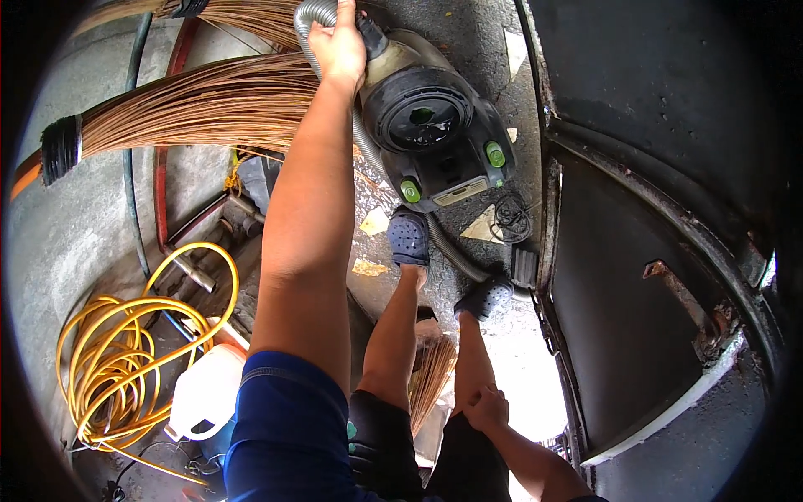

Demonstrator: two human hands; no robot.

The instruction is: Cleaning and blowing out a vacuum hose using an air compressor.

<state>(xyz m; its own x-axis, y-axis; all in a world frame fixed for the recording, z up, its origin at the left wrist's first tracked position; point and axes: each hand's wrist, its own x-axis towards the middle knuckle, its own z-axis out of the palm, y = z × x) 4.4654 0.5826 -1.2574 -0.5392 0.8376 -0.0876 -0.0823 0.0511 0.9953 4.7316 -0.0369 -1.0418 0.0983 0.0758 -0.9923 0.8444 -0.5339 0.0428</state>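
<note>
My left hand [336, 52] reaches to the top of the view, its fingers closed round a grey corrugated vacuum hose [313, 18] near the dark hose connector [372, 38]. Beside it on the ground stands a dark vacuum cleaner [462, 134] with two green buttons and a round opening on top. What lies inside the opening looks dark and shiny. Low in the view, my right hand [488, 408] is curled beside my knee, with nothing seen in it. A further length of hose [456, 251] runs between my shoes.
Stick brooms [201, 105] stretch across the upper left. A coiled yellow hose [125, 360] and a white plastic jug [203, 393] sit at the lower left. On the right is a dark metal door [644, 293] with a rusty handle [682, 301]. Thin black cable [510, 222] lies near the cleaner.
</note>
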